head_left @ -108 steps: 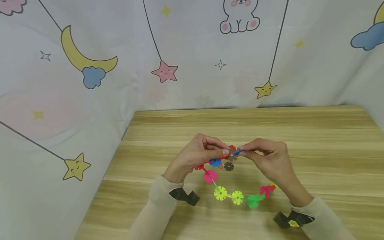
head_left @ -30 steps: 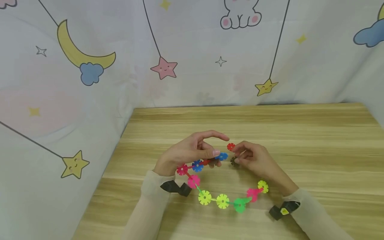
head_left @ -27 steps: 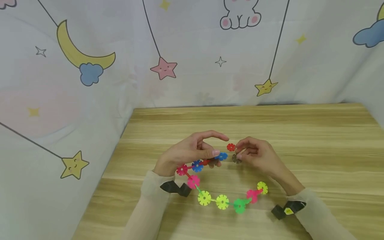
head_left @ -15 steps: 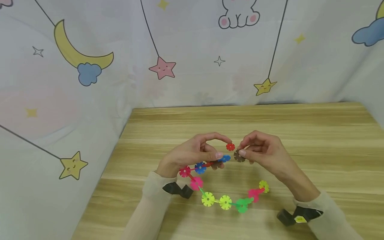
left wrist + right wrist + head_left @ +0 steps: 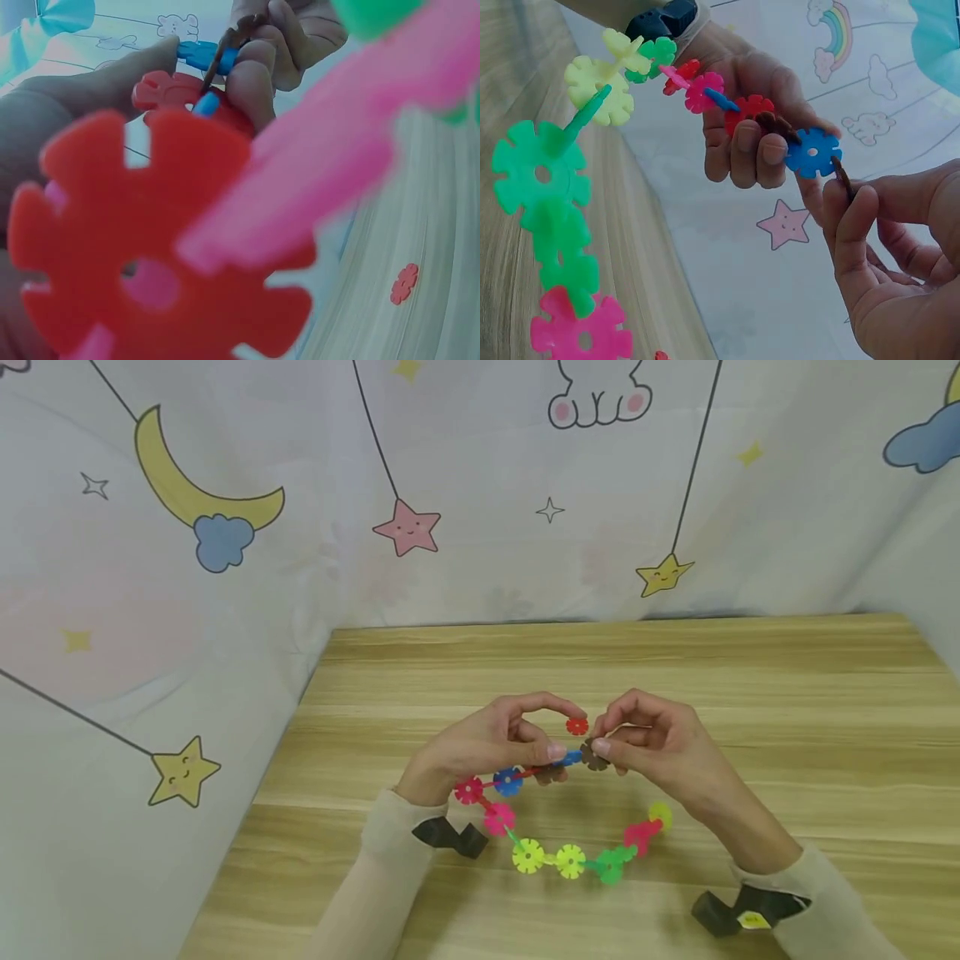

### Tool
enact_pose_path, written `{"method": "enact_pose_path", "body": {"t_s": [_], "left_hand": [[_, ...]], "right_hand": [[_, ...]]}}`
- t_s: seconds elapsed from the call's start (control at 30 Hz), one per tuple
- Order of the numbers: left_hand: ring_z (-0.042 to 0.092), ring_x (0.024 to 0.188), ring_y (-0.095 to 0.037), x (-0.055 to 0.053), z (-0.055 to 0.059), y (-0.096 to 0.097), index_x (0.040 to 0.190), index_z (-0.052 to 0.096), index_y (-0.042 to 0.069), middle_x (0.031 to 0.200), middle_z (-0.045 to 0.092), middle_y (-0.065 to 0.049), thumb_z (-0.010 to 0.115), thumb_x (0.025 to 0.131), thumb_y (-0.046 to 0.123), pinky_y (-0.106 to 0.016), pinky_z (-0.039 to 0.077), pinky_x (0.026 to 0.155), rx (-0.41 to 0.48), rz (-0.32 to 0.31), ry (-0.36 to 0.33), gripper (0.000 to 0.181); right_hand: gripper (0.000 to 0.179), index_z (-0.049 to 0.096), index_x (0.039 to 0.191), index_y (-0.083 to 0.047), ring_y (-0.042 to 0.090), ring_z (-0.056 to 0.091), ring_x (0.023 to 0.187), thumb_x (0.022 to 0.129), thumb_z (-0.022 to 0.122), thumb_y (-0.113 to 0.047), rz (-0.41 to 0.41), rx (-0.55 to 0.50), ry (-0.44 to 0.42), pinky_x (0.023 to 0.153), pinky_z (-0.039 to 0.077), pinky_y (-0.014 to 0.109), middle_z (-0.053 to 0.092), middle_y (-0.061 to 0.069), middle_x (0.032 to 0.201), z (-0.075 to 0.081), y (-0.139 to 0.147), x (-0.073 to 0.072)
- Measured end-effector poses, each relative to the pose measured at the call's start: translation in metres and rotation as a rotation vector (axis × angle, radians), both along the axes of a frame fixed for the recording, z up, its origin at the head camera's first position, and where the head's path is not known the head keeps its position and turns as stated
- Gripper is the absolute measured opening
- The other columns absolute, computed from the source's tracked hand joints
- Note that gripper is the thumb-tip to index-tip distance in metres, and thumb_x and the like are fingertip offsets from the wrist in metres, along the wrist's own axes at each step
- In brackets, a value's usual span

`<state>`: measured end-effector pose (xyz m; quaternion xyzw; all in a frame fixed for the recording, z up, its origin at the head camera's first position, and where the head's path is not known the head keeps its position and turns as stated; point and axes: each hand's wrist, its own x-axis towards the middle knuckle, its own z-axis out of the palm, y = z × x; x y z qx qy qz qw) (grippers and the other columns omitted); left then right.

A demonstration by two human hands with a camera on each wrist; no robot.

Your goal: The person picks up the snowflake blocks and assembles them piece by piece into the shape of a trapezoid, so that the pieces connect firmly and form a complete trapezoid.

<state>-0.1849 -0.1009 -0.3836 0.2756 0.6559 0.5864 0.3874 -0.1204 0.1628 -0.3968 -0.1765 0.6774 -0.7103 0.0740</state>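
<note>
My left hand [image 5: 487, 743] holds a chain of interlocking plastic snowflake discs near one end, thumb on top by the blue end disc [image 5: 813, 152]. A brown disc [image 5: 776, 126] of the chain lies partly behind my left fingers. My right hand [image 5: 671, 756] pinches another brown snowflake disc [image 5: 596, 754] between thumb and forefinger. Its edge meets the rim of the blue end disc; the right wrist view does not show how deep the slots sit. The chain hangs in a curve through pink, yellow and green discs [image 5: 610, 865] to a yellow disc [image 5: 660, 816].
A single red snowflake disc [image 5: 577, 727] lies on the wooden table [image 5: 420, 668] just beyond my fingertips. A white cloth [image 5: 480, 577] printed with stars and a moon hangs behind and to the left. Black wrist cameras [image 5: 750, 910] are strapped at both sleeves.
The blue disc that my right hand held earlier is now the chain's end. My right hand has lifted a brown disc from the table and brought it to that blue disc.
</note>
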Motion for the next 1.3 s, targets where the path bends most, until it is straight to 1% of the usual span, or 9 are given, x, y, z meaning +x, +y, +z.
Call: {"method": "enact_pose_path", "body": {"t_s": [0.03, 0.17, 0.23, 0.47, 0.63, 0.9, 1.03, 1.17, 1.3], "left_hand": [[0.074, 0.082, -0.021, 0.000, 0.000, 0.001, 0.145, 0.059, 0.019, 0.091, 0.077, -0.030, 0.068, 0.106, 0.014, -0.030, 0.058, 0.081, -0.005, 0.003, -0.002, 0.040], [0.073, 0.082, -0.021, 0.001, 0.000, 0.003, 0.146, 0.058, 0.020, 0.082, 0.081, -0.007, 0.069, 0.105, 0.014, -0.032, 0.060, 0.085, -0.027, 0.004, -0.005, 0.042], [0.073, 0.082, -0.021, 0.001, -0.001, 0.004, 0.146, 0.058, 0.020, 0.080, 0.080, -0.004, 0.070, 0.105, 0.013, -0.032, 0.061, 0.087, -0.039, 0.007, -0.002, 0.044], [0.073, 0.078, -0.018, 0.002, -0.004, 0.008, 0.153, 0.054, 0.018, 0.102, 0.083, -0.020, 0.070, 0.104, 0.007, -0.032, 0.062, 0.080, -0.027, 0.043, 0.001, 0.053], [0.070, 0.072, -0.018, 0.005, -0.004, 0.013, 0.155, 0.052, 0.018, 0.106, 0.077, -0.034, 0.070, 0.103, 0.004, -0.030, 0.061, 0.073, 0.000, 0.060, -0.013, 0.057], [0.074, 0.075, -0.020, 0.008, -0.003, 0.017, 0.155, 0.052, 0.020, 0.094, 0.081, -0.012, 0.070, 0.099, -0.006, -0.032, 0.062, 0.073, 0.025, 0.047, -0.042, 0.064], [0.076, 0.075, -0.020, 0.009, -0.002, 0.018, 0.157, 0.051, 0.019, 0.100, 0.080, -0.020, 0.070, 0.099, -0.007, -0.032, 0.063, 0.074, 0.025, 0.039, -0.013, 0.066], [0.076, 0.074, -0.020, 0.008, -0.001, 0.016, 0.157, 0.051, 0.019, 0.104, 0.078, -0.028, 0.071, 0.100, -0.004, -0.031, 0.062, 0.073, 0.012, 0.055, 0.008, 0.065], [0.074, 0.072, -0.019, 0.006, -0.002, 0.015, 0.157, 0.051, 0.019, 0.096, 0.080, -0.017, 0.072, 0.100, -0.001, -0.029, 0.060, 0.070, 0.000, 0.061, 0.020, 0.063]], "right_hand": [[0.010, 0.062, 0.105, 0.000, 0.013, 0.076, 0.082, 0.100, 0.071, 0.004, -0.003, 0.004, 0.001, 0.070, 0.059, 0.025, 0.073, -0.002, 0.101, 0.000, -0.001, 0.001], [0.009, 0.063, 0.104, 0.002, 0.013, 0.077, 0.085, 0.100, 0.071, 0.003, -0.013, -0.001, -0.006, 0.080, 0.064, 0.028, 0.073, -0.002, 0.100, 0.001, -0.003, 0.003], [0.010, 0.062, 0.103, 0.003, 0.014, 0.077, 0.085, 0.100, 0.071, 0.004, -0.030, -0.016, -0.014, 0.083, 0.066, 0.030, 0.074, -0.002, 0.099, 0.001, -0.005, 0.004], [0.016, 0.063, 0.092, -0.004, 0.011, 0.077, 0.079, 0.096, 0.076, 0.005, -0.153, -0.040, -0.065, 0.074, 0.065, 0.026, 0.077, -0.004, 0.091, 0.000, -0.010, 0.006], [0.019, 0.062, 0.090, -0.006, 0.009, 0.070, 0.070, 0.095, 0.076, 0.005, -0.155, -0.044, -0.070, 0.063, 0.058, 0.025, 0.075, -0.005, 0.087, -0.002, -0.013, 0.006], [0.017, 0.061, 0.092, -0.003, 0.013, 0.072, 0.072, 0.095, 0.076, 0.006, -0.087, -0.006, -0.001, 0.068, 0.060, 0.025, 0.071, -0.005, 0.087, -0.002, -0.012, 0.007], [0.018, 0.058, 0.090, 0.001, 0.015, 0.072, 0.074, 0.096, 0.074, 0.006, -0.063, -0.010, 0.032, 0.071, 0.062, 0.026, 0.071, -0.004, 0.088, -0.002, -0.014, 0.008], [0.018, 0.059, 0.090, 0.002, 0.015, 0.075, 0.076, 0.097, 0.075, 0.004, -0.113, -0.011, 0.037, 0.074, 0.063, 0.027, 0.076, -0.003, 0.090, -0.003, -0.017, 0.009], [0.009, 0.063, 0.099, 0.001, 0.014, 0.072, 0.076, 0.099, 0.072, 0.002, -0.156, 0.002, 0.032, 0.073, 0.062, 0.025, 0.075, -0.003, 0.094, -0.004, -0.018, 0.009]]}}
